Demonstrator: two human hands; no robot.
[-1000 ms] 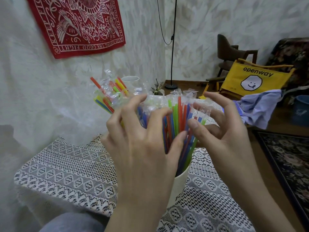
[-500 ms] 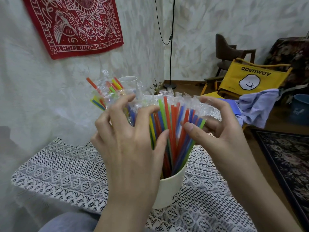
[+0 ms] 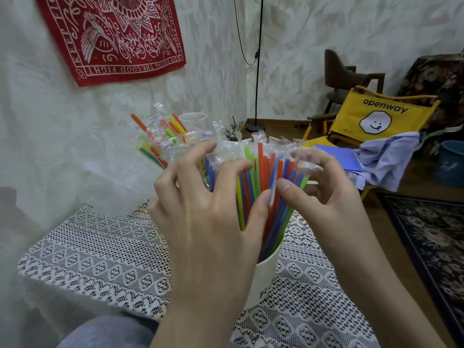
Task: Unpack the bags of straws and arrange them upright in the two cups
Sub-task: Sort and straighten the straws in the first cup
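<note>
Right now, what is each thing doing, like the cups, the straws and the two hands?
Near cup: upright on the lace cloth, packed with straws.
Straws in it: standing, fanned out, tops still in clear wrappers.
Far cup: upright; contents hidden.
Loose wrapped straws: leaning behind the left hand.
Left hand: fingers curled round the bundle.
Right hand: fingers curled round the bundle.

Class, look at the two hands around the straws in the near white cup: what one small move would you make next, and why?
Probably draw the hands together to gather the bunch. The straws stand in the near white cup but fan out at the top, and the left hand and right hand already cup them from either side, fingers curled round the wrapped tips. A second cup behind seems to hold more.
</note>
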